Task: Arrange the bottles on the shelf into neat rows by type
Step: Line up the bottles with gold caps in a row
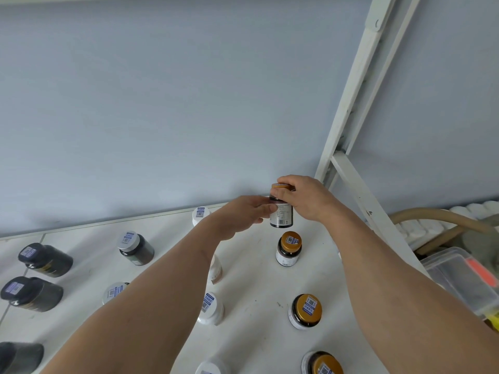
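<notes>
A dark bottle with a gold cap [282, 214] stands at the back of the white shelf [259, 333], near the wall. My right hand [302, 201] grips its cap and neck from above. My left hand [243, 214] touches its left side with its fingertips. In a line toward me stand three more gold-capped bottles [289, 248] [305, 311] [322, 364]. White-capped bottles [212, 309] [200, 214] form a column under my left arm. Silver-capped bottles [135, 248] [114, 291] stand further left, and black bottles [44, 259] [31, 292] at the far left.
A white metal shelf post [353, 103] with a diagonal brace rises at the back right. Past the shelf's right edge sit a clear plastic box [459, 276] and a tan hose [442, 214]. A pale blue wall backs the shelf.
</notes>
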